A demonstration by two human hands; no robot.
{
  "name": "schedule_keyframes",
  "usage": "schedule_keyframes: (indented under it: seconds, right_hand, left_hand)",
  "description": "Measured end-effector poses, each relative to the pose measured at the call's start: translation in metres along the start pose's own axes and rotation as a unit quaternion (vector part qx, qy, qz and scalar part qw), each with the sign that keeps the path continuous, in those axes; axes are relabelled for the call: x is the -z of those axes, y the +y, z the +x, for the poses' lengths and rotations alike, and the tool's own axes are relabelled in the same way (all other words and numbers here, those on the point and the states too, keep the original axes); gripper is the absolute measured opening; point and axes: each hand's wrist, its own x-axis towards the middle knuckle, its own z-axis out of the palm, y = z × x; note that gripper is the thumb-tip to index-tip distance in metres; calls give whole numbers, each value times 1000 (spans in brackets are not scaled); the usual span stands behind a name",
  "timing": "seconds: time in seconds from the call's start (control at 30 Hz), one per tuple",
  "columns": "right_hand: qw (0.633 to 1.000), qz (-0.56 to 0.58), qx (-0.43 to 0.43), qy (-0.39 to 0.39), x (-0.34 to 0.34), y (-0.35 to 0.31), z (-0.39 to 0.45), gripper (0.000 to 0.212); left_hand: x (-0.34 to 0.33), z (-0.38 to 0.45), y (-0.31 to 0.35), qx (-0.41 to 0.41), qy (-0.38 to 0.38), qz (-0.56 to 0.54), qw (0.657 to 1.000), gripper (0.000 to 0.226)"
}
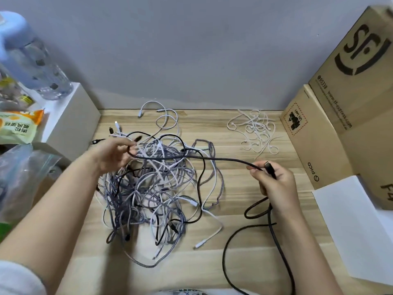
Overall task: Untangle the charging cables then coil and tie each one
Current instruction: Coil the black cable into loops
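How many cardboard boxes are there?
2. The big cardboard box stands at the far right; the smaller cardboard box sits just in front of it, beside the wooden table. More may be hidden.

Cardboard boxes (pixel 348 107) right; water bottle (pixel 34 60), snack packet (pixel 19 126) on white box (pixel 70 116) left.

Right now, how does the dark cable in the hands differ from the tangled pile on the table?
The dark cable is one strand, stretched taut in the air between the left hand and the right hand; the tangled pile is many cables, knotted and lying slack on the table. The dark cable is one colour; the pile mixes white, grey and black. Neither is coiled or tied.
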Motion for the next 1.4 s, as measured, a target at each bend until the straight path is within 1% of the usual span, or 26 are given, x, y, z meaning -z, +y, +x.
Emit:
schedule_keyframes:
  seconds: [0.07, 0.17, 0.2, 0.27, 0.3, 0.33, 0.37, 0.4, 0.43, 0.5, 0.57, 0.63, 0.67, 0.7, 0.73, 0.83, 0.9, 0.97, 1.03, 1.07, 1.1, 1.13, 1.2, 1.27, 1.3, 1.4]
  right_hand:
    - [999, -37, -1, -11, 5, 8, 6, 29]
    - [997, -72, -18, -26, 8, 19, 19, 19]
    - [996, -79, -23, -26, 9, 23, 22, 19]
    - [996, -78, -30, -32, 11, 27, 29, 25]
    - [996, -81, -31, -35, 12, 28, 31, 26]
    - [995, -89, -31, -40, 13, 28, 33, 26]
    - [993, -100, -29, -47, 13, 29, 35, 25]
    - [991, -115, -28, -58, 14, 29, 36, 22]
    - [988, -134, -31, -71, 15, 30, 38, 20]
    - [973, -203, -46, -96, 18, 36, 42, 18]
    - [945, -303, -63, -104, 22, 46, 47, 11]
    - [920, -374, -78, -91, 25, 54, 49, 5]
    - [911, -394, -83, -84, 26, 56, 49, 6]
    - [907, -405, -89, -78, 26, 57, 49, 7]
    - [903, -412, -97, -72, 25, 58, 46, 9]
    - [897, -425, -100, -65, 24, 59, 38, 13]
    - [917, -389, -59, -61, 22, 56, 27, 6]
    - [939, -334, -4, -78, 19, 47, 16, 16]
    - [957, -270, 38, -100, 11, 36, 4, 20]
    - [963, -240, 54, -110, 5, 29, -1, 22]
    - [967, -216, 69, -119, 0, 24, -5, 24]
    - [968, -199, 82, -129, -4, 20, -8, 26]
    - [971, -177, 94, -129, -8, 16, -10, 27]
    - [978, -164, 99, -87, -7, 14, -7, 24]
    - [979, -165, 102, -60, -5, 13, -5, 24]
    - [968, -221, 117, 17, 2, 18, 6, 12]
  left_hand:
    - [5, -9, 7, 23, -6, 125, 992, 11]
    - [8, -21, 16, 21, 14, 258, 966, 59]
    - [6, -23, 19, 16, 18, 296, 955, 75]
    - [-1, -28, 23, 4, -7, 347, 938, 104]
    - [-6, -31, 25, 0, -26, 366, 930, 113]
    - [-9, -30, 26, 3, -32, 391, 920, 116]
    - [-13, -29, 27, 7, -25, 423, 906, 113]
    - [-18, -28, 29, 13, 0, 465, 885, 104]
    - [-23, -26, 30, 12, 28, 522, 852, 90]
    - [-37, -28, 34, 18, 53, 647, 760, 48]
    - [-51, -40, 43, 53, 31, 730, 681, 7]
    - [-56, -50, 50, 82, -39, 779, 620, 29]
    - [-58, -58, 53, 84, -82, 788, 605, 30]
    - [-60, -66, 54, 75, -122, 793, 592, 25]
    - [-59, -70, 54, 58, -161, 791, 587, 22]
    - [-58, -78, 46, -26, -238, 748, 619, 25]
    - [-57, -75, 36, -105, -261, 703, 654, 17]
    - [-67, -70, 21, -210, -245, 620, 715, 5]
    - [-85, -66, 1, -268, -235, 515, 779, 29]
    - [-95, -67, -12, -277, -251, 479, 794, 41]
    - [-105, -67, -25, -280, -275, 461, 796, 50]
    - [-114, -66, -39, -275, -307, 448, 793, 52]
    - [-125, -61, -64, -272, -352, 402, 800, 41]
    - [-123, -58, -78, -273, -347, 341, 830, 16]
    - [-119, -57, -82, -272, -339, 314, 844, 11]
    - [-101, -56, -92, -279, -307, 269, 869, 20]
